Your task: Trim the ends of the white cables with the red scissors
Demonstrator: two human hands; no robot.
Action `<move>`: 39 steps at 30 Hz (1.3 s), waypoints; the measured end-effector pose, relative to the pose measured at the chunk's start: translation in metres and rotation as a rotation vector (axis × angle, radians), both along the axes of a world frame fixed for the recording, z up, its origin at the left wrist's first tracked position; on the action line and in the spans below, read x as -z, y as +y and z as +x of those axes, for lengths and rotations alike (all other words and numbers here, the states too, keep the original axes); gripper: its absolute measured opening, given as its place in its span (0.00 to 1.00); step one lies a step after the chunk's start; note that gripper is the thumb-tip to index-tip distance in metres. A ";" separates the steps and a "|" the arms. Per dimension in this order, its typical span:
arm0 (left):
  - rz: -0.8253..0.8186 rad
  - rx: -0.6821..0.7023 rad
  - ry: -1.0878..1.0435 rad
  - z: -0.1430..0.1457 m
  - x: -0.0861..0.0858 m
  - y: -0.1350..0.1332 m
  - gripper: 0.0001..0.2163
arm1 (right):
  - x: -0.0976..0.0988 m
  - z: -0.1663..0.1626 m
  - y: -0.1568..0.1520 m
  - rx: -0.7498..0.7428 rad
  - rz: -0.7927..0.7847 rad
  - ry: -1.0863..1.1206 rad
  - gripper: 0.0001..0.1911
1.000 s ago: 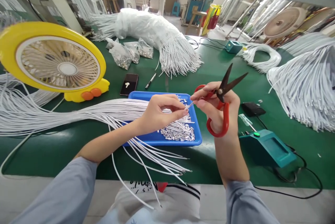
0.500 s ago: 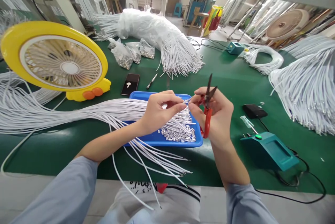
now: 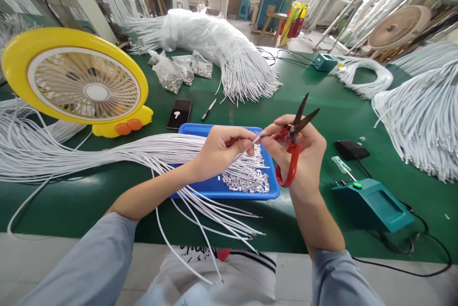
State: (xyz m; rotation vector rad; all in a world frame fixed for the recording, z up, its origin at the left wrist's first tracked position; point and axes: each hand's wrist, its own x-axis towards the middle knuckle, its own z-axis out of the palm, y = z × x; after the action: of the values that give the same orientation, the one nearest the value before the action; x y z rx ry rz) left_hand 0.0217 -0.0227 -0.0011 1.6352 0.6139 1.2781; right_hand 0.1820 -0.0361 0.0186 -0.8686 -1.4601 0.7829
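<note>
My left hand [image 3: 223, 151] is closed in a pinch on a white cable [image 3: 256, 139] close to its end. Facing it, my right hand [image 3: 302, 153] holds red-handled scissors [image 3: 288, 167], their dark blades apart and pointing up and away. The thumb and forefinger of that hand meet at the cable's tip; any small part between them is too small to make out. Below both hands lies a blue tray [image 3: 229, 195] with small silver metal pieces [image 3: 246, 182] and the ends of many white cables [image 3: 143, 146].
A yellow fan [image 3: 121, 53] stands left. Behind the tray lie a phone [image 3: 179, 113], a pen [image 3: 208, 109], bags of metal parts [image 3: 170, 76] and a wrapped cable bundle [image 3: 200, 34]. On the right are a teal device [image 3: 375, 203], a black box [image 3: 352, 149] and more cables [image 3: 422, 120].
The scissors' blades have opened wider and tilted to the right as my right hand turned. The cable end now shows between my two hands, which stay close together.
</note>
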 end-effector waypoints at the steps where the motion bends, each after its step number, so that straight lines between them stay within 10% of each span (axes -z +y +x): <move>1: 0.009 0.004 0.004 0.000 0.001 0.000 0.10 | 0.000 0.000 0.000 -0.003 0.007 0.005 0.16; 39: 0.258 -0.268 -0.015 0.010 0.012 -0.001 0.08 | 0.003 -0.006 -0.008 0.159 0.080 -0.160 0.16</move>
State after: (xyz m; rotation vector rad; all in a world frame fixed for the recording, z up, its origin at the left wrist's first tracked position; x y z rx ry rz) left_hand 0.0316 -0.0238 -0.0134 1.7938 0.6992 1.6186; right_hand 0.1762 -0.0442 0.0153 -0.9911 -1.5295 0.5432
